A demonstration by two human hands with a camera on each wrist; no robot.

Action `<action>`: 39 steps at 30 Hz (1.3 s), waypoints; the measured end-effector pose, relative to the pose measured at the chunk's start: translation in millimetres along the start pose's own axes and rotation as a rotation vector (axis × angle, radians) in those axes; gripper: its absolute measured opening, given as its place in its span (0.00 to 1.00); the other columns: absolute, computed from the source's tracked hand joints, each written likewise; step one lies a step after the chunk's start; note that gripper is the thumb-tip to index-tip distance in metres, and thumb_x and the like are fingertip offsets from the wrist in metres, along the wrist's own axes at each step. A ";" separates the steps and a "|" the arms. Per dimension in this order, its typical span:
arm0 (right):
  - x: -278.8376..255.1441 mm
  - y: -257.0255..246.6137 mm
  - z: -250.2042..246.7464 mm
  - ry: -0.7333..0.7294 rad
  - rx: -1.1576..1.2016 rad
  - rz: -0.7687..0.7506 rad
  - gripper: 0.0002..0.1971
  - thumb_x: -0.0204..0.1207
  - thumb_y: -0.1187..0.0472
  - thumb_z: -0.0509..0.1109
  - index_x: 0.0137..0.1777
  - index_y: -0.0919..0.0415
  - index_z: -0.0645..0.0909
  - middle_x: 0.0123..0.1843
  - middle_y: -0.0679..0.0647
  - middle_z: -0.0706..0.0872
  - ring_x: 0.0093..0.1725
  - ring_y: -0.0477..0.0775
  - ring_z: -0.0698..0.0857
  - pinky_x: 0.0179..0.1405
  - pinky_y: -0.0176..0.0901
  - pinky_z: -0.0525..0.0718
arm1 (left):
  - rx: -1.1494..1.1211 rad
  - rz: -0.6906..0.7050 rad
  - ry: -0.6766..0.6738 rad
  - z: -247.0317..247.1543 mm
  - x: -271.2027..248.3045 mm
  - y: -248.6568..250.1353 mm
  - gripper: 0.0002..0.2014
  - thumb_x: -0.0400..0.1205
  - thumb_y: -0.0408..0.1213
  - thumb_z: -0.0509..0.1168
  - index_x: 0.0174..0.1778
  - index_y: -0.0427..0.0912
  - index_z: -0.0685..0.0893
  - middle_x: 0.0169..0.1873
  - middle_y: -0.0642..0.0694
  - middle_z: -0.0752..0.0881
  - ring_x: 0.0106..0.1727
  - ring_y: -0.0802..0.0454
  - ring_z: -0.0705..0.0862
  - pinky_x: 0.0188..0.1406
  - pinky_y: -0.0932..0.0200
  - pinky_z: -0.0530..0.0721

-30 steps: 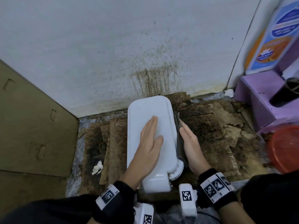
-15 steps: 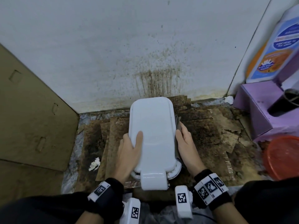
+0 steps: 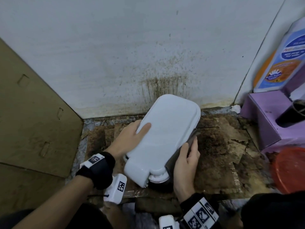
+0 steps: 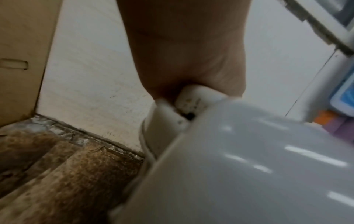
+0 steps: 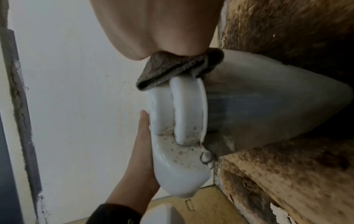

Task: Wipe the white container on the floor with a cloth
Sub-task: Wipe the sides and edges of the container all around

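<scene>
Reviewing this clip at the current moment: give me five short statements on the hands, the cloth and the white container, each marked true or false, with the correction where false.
1. The left hand grips the white container at its edge, thumb on top. True.
2. The cloth is bright yellow. False: it is dark grey.
3. The right hand presses the cloth against the container's side. True.
4. The container lies flat and straight against the wall. False: it is tilted and turned at an angle.
5. The red bowl sits on top of the container. False: it stands apart at the right.
</scene>
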State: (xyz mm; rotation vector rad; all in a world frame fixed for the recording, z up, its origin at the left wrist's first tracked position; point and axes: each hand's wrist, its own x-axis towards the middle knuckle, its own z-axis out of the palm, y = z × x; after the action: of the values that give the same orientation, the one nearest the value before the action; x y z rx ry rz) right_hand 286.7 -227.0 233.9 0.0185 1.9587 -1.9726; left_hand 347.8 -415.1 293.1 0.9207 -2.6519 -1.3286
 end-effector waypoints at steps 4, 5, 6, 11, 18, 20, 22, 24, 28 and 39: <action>15.9 4.0 -3.8 0.005 -0.044 0.033 0.28 0.93 0.50 0.52 0.91 0.45 0.53 0.74 0.42 0.63 0.71 0.39 0.67 0.70 0.35 0.64 | 0.067 0.033 -0.092 5.2 6.9 -11.9 0.22 0.91 0.63 0.57 0.76 0.57 0.80 0.63 0.59 0.88 0.60 0.63 0.88 0.66 0.45 0.87; 23.1 1.6 -5.7 0.002 -0.059 0.036 0.28 0.93 0.50 0.52 0.91 0.45 0.52 0.75 0.42 0.63 0.71 0.39 0.67 0.70 0.35 0.64 | 0.059 0.039 -0.095 7.2 5.9 -15.9 0.22 0.91 0.63 0.57 0.77 0.59 0.79 0.64 0.61 0.88 0.60 0.64 0.88 0.66 0.45 0.87; 30.5 -1.7 -7.3 -0.011 -0.069 0.039 0.28 0.93 0.49 0.52 0.91 0.46 0.51 0.76 0.42 0.62 0.71 0.39 0.66 0.69 0.36 0.65 | 0.034 0.046 -0.093 9.0 4.6 -19.8 0.22 0.91 0.63 0.57 0.78 0.61 0.78 0.64 0.62 0.87 0.61 0.64 0.87 0.67 0.45 0.87; 96.1 -25.7 -12.7 -0.082 -0.136 0.038 0.28 0.93 0.48 0.51 0.91 0.47 0.51 0.72 0.41 0.59 0.67 0.43 0.66 0.63 0.33 0.65 | 0.044 0.006 -0.023 19.0 -6.2 -31.7 0.23 0.90 0.70 0.52 0.78 0.69 0.74 0.65 0.64 0.84 0.68 0.58 0.82 0.70 0.42 0.82; 178.9 -43.0 -16.2 -0.297 -0.336 -0.007 0.25 0.85 0.49 0.54 0.79 0.46 0.77 0.75 0.48 0.82 0.72 0.54 0.81 0.68 0.52 0.79 | 0.092 -0.289 0.280 53.4 -56.0 -33.0 0.28 0.83 0.74 0.53 0.67 0.56 0.75 0.59 0.53 0.78 0.64 0.47 0.81 0.66 0.42 0.81; 182.1 -55.1 -14.3 -0.356 -0.332 -0.015 0.20 0.88 0.55 0.54 0.72 0.47 0.83 0.66 0.48 0.87 0.65 0.53 0.85 0.60 0.48 0.80 | 0.040 -0.380 0.309 58.4 -70.8 -33.3 0.30 0.82 0.76 0.56 0.62 0.53 0.75 0.57 0.52 0.77 0.62 0.45 0.81 0.63 0.41 0.82; 184.7 -60.2 -13.5 -0.397 -0.357 -0.023 0.18 0.89 0.58 0.54 0.67 0.44 0.83 0.64 0.47 0.88 0.63 0.51 0.85 0.60 0.47 0.79 | -0.057 -0.489 0.280 63.2 -82.0 -41.8 0.33 0.78 0.80 0.58 0.57 0.52 0.76 0.55 0.52 0.82 0.58 0.47 0.85 0.55 0.46 0.83; 186.3 -58.6 -15.0 -0.408 -0.398 -0.029 0.18 0.88 0.56 0.54 0.65 0.46 0.85 0.64 0.47 0.88 0.64 0.51 0.85 0.65 0.50 0.80 | -0.248 -0.519 0.254 65.6 -87.1 -46.4 0.37 0.74 0.83 0.63 0.62 0.53 0.82 0.56 0.55 0.89 0.55 0.55 0.91 0.50 0.53 0.88; 180.4 -55.6 -25.0 -0.375 -0.391 -0.013 0.22 0.83 0.50 0.54 0.68 0.46 0.86 0.64 0.47 0.90 0.64 0.53 0.86 0.72 0.59 0.81 | -0.414 -0.432 0.222 62.7 -91.4 -34.4 0.28 0.79 0.72 0.69 0.64 0.55 0.87 0.58 0.61 0.93 0.47 0.71 0.92 0.49 0.64 0.90; 58.5 -39.0 -55.9 0.180 -0.088 -0.012 0.21 0.89 0.58 0.56 0.79 0.55 0.77 0.68 0.45 0.78 0.67 0.44 0.73 0.66 0.38 0.66 | 0.002 -0.292 0.187 -17.6 -33.1 -45.6 0.37 0.79 0.80 0.57 0.53 0.47 0.87 0.46 0.50 0.92 0.48 0.48 0.90 0.47 0.47 0.84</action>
State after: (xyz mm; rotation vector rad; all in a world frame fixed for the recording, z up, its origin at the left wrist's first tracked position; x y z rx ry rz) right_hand 208.4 -187.9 254.2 0.1674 2.1613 -1.9502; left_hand 402.4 -431.4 277.8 1.4010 -2.4488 -1.2152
